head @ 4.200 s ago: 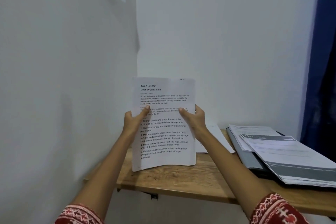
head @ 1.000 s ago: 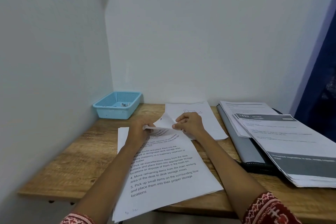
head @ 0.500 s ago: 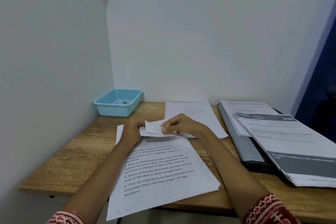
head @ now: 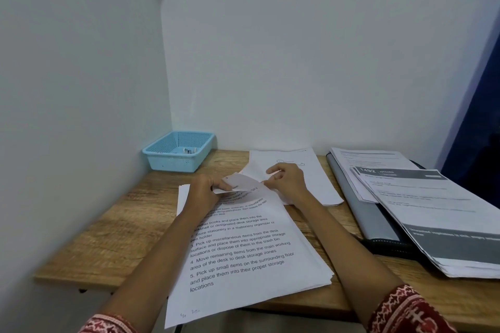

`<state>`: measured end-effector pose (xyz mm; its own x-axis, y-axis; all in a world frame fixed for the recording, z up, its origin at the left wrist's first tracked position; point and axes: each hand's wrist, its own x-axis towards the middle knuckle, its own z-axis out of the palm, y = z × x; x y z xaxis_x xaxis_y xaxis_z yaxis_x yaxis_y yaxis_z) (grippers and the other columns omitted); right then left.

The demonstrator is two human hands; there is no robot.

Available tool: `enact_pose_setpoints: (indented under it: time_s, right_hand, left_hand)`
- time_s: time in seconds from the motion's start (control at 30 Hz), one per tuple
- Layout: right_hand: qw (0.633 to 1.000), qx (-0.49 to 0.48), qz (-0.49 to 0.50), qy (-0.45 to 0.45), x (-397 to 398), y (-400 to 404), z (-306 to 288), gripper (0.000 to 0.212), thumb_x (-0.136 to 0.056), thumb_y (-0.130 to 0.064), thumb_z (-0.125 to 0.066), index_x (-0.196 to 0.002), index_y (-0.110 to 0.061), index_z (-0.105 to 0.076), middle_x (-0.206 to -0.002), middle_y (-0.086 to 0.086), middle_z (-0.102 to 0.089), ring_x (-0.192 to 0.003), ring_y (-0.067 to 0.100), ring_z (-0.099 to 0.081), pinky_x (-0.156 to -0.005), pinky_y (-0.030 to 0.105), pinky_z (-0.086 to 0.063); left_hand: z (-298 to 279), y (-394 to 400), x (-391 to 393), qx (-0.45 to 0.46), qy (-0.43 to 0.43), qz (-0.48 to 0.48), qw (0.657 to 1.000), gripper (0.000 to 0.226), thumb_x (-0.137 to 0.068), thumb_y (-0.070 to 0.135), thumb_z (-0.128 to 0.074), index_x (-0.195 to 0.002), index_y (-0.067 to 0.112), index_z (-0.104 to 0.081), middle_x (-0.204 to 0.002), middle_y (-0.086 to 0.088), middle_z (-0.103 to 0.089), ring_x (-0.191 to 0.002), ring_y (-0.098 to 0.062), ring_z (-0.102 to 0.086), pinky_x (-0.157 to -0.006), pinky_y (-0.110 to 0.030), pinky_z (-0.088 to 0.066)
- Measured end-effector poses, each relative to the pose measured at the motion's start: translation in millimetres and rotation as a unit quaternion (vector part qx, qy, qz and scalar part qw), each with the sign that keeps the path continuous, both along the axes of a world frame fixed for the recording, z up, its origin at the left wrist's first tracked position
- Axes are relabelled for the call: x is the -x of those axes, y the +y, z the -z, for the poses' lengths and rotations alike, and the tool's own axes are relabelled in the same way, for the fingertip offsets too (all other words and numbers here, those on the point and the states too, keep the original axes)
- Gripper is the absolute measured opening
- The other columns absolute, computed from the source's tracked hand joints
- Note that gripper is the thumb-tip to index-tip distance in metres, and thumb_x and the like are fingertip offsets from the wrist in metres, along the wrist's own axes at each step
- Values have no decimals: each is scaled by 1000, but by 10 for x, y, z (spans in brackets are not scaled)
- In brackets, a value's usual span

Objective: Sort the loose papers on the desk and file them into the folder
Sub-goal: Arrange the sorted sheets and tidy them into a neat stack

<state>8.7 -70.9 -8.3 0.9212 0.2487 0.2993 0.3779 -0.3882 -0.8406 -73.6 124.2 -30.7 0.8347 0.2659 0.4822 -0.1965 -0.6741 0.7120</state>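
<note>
A stack of printed papers [head: 243, 257] lies on the wooden desk [head: 108, 238], its near end hanging over the front edge. My left hand [head: 203, 192] pinches the curled-up top edge of the top sheet [head: 238, 182]. My right hand [head: 286, 178] pinches the same sheet's top right part. Behind them lies a single sheet with a drawing [head: 311, 178]. A grey folder [head: 362, 213] lies at the right, with more printed papers [head: 433, 211] stacked on top of it.
A light blue plastic basket [head: 178, 154] holding small items stands in the back left corner against the walls. A dark blue curtain [head: 481, 121] hangs at the far right.
The stack, earlier held upright in both hands, now lies on the desk. Over the last second both hands have kept lifting and curling the top sheet's upper edge.
</note>
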Motion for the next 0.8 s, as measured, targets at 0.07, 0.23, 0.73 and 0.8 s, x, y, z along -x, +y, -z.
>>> enact_pose_setpoints:
  time_s: [0.07,0.23,0.73,0.8]
  right_hand:
    - [1000,-21,-20,-6,20,-24,-44,23,-65,-2,-83,-70,-15,-65,-57,0,-62,-60,12,-60,-77,31,-52]
    - [996,12,-67,-48,74,-34,-138,21,-71,-2,-77,-61,-15,-63,-51,-10,-63,-54,0,-58,-64,22,-46]
    - [974,53,-207,75,146,-71,-289,19,-82,-23,-72,-83,-4,-70,-85,-2,-68,-79,8,-62,-65,17,-46]
    - [991,112,-68,-3,44,-72,-184,15,-79,-26,-75,-80,-14,-67,-81,-6,-64,-79,9,-59,-67,23,-43]
  left_hand:
    - [-1,8,-8,4,3,3,1000,23,-67,-13,-74,-86,0,-74,-94,-13,-72,-88,-19,-63,-78,-18,-43]
    - [26,38,-18,10,-1,0,1000,26,-65,-16,-74,-83,2,-75,-92,-12,-72,-90,-25,-66,-80,-24,-46]
    - [-72,214,197,-111,-30,47,992,38,-73,2,-76,-85,37,-70,-74,35,-63,-76,13,-61,-68,-10,-44]
    - [-100,211,265,-131,-41,69,988,39,-74,1,-74,-87,37,-72,-81,42,-61,-81,15,-61,-69,-6,-43]
